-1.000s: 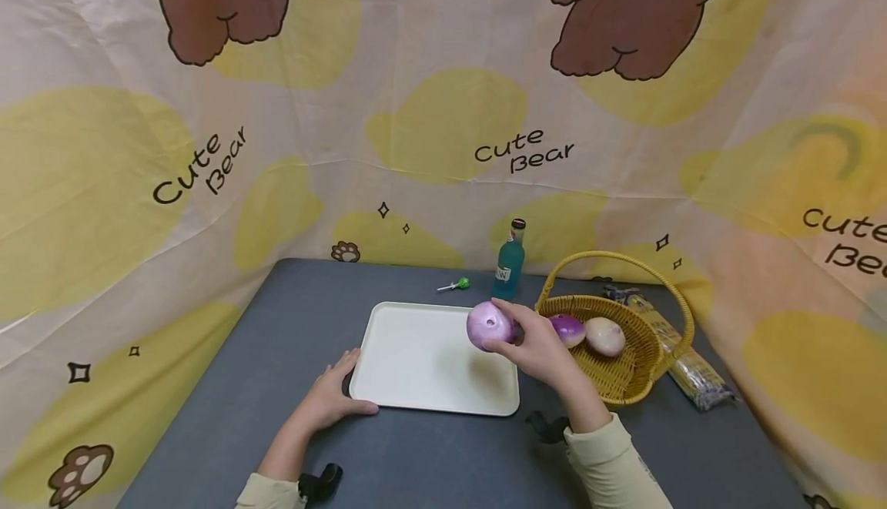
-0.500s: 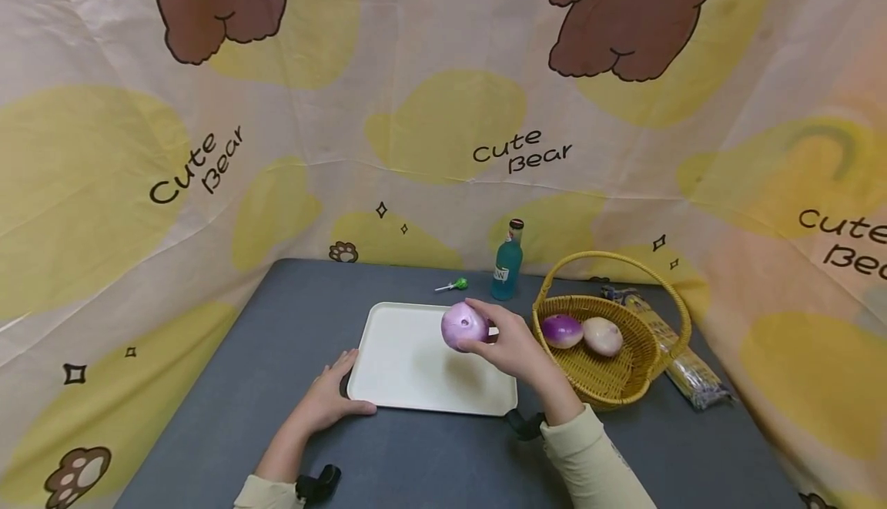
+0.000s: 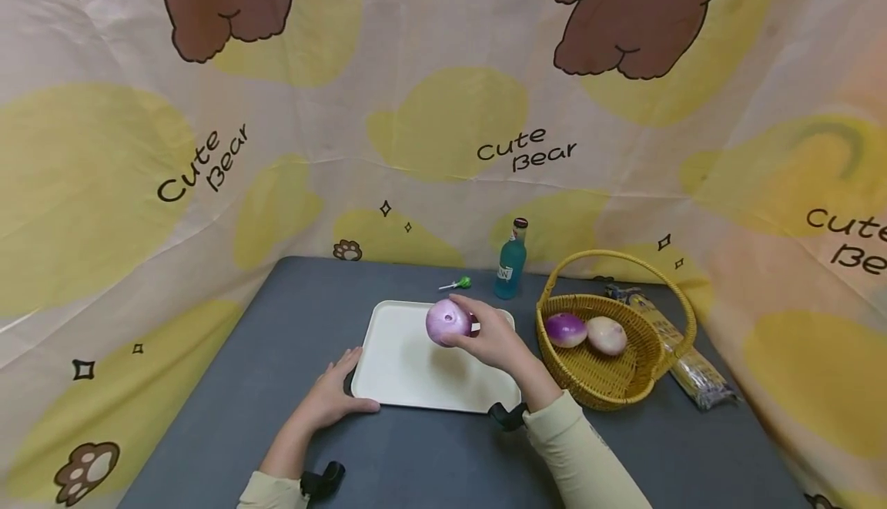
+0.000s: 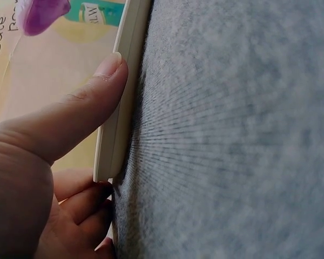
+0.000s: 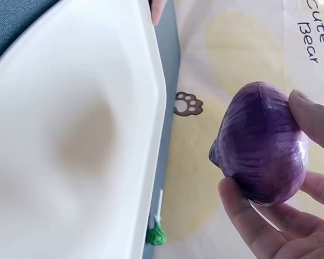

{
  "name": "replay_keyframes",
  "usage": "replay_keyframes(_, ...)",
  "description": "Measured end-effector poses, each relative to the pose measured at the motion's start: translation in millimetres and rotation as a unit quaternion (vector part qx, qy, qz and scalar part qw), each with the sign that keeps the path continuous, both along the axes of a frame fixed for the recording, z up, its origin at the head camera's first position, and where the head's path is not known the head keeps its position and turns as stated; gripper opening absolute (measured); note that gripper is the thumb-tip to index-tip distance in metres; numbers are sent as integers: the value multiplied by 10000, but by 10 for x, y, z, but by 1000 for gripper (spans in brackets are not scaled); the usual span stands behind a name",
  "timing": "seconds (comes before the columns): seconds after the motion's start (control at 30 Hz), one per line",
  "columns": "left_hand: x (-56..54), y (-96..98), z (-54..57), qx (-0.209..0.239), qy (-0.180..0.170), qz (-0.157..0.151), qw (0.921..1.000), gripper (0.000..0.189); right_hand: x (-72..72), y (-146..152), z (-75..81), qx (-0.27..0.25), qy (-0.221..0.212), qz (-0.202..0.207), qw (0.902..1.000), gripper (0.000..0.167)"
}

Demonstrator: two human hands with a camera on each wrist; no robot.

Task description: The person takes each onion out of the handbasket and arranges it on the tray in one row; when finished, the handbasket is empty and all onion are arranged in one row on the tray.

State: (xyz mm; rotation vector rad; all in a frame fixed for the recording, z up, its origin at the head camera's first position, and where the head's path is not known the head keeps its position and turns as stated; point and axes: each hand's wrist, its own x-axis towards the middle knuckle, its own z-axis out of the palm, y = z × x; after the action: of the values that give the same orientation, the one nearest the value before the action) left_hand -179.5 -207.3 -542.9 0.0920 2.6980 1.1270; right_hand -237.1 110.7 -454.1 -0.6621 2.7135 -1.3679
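Note:
My right hand holds a purple onion above the white tray, thumb and fingertips around its sides. In the right wrist view the onion shows a glossy skin and a pointed tip, while its shadow falls on the tray. At the tray's near left corner, my left hand grips the rim, with the thumb along the front edge and the fingers by the left side. The left wrist view shows the thumb on the tray's edge.
Right of the tray stands a yellow wicker basket with a tall handle, holding a purple-and-white vegetable and a whitish one. Behind it lies a long clear packet. A blue bottle and green lollipop are at the back.
My right hand has carried the onion leftward from near the basket to above the tray's middle. The left hand has stayed at the tray's corner.

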Motion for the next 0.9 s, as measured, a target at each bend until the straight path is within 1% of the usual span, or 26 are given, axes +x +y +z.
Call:
replay_keyframes(0.1, 19, 9, -10, -24, 19, 24, 10000, 119, -24, -50, -33, -91, -196, 8, 9998, 77)
replay_keyframes(0.27, 51, 17, -2, -49, 21, 20, 10000, 119, -68, -141, -86, -27, -407, -49, 9992, 74)
replay_keyframes(0.47, 53, -2, 25, 73, 90, -6, 9999, 117, -137, -264, -110, 21, -395, 26, 9992, 73)
replay_keyframes(0.6, 53, -10, 26, 49, 82, -11, 10000, 117, -158, -360, -142, 17, -393, 37, 9992, 70)
replay_keyframes(0.73, 47, -17, -12, -35, 67, -12, 10000, 118, -170, -454, -206, 0, -375, -38, 9993, 69)
replay_keyframes(0.9, 5, -30, -49, -30, 132, -38, 9999, 118, -195, -558, -266, -125, -436, -167, 9988, 66)
